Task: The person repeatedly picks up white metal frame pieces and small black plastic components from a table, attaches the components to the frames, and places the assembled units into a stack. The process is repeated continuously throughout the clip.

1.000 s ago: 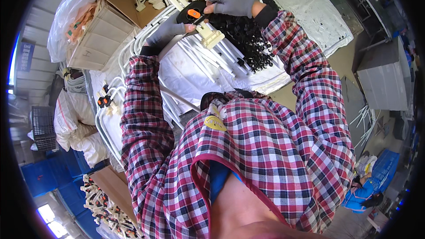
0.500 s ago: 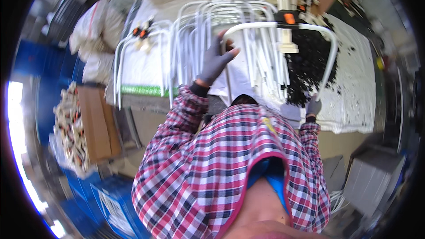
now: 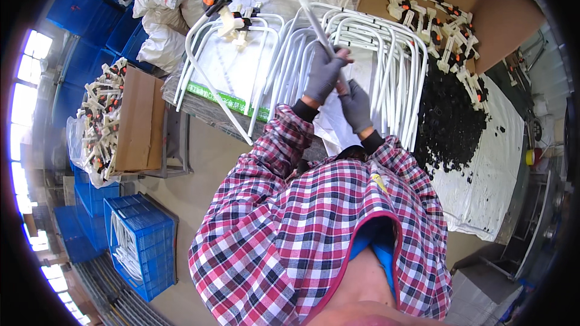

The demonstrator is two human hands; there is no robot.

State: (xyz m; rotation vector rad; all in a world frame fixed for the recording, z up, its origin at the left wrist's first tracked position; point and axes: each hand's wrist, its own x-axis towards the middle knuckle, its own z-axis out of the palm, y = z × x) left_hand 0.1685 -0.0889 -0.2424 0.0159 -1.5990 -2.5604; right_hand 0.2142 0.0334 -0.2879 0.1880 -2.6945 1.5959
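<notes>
White tube frame (image 3: 313, 21) being held up over L side of tbl (image 3: 477, 202)!
It's gripped nr one end by L hand (image 3: 322, 73), w/ R hand (image 3: 356, 107) closed on it just below; cream-and-black clamp (image 3: 228, 23) is carried on its far bar, nested frames (image 3: 400, 78) are laid mostly to R.

I wear a red, white and navy checked top (image 3: 302, 223) with maroon neckline trim (image 3: 399, 247) over a blue undershirt (image 3: 388, 265). My grey gloves (image 3: 322, 76) meet black cuffs (image 3: 306, 110).

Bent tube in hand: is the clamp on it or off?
On: the white tube runs into one side of the black-bodied clamp and out the other.
</notes>
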